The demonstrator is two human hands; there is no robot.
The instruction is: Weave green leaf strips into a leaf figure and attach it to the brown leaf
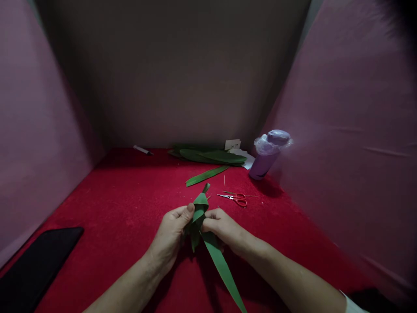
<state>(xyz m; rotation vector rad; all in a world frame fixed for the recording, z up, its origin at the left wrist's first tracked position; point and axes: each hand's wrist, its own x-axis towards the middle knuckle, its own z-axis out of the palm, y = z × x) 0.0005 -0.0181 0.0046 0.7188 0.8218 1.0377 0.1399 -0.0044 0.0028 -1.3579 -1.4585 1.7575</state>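
Observation:
Between my hands, above the red cloth, is a folded green leaf (200, 204) with overlapping bends and a small curled tip at its top. My left hand (174, 232) grips its left side, thumb pressed on the front. On the right side, my right hand (224, 228) is closed on the leaf with thumb and bent fingers; some fingertips are hidden behind it. A long flat strip of the leaf trails from under my right hand toward the front edge of the view. Just beyond my right hand lie scissors (235, 198) with red handles, their blades pointing left.
A loose leaf strip (206, 175) and a pile of long green leaves (208, 155) lie farther back. A purple tumbler (264, 163) wrapped in clear plastic stands at right, beside white papers (247, 161). A syringe-like tube (142, 150) lies back left; a black flat object (42, 265) is front left.

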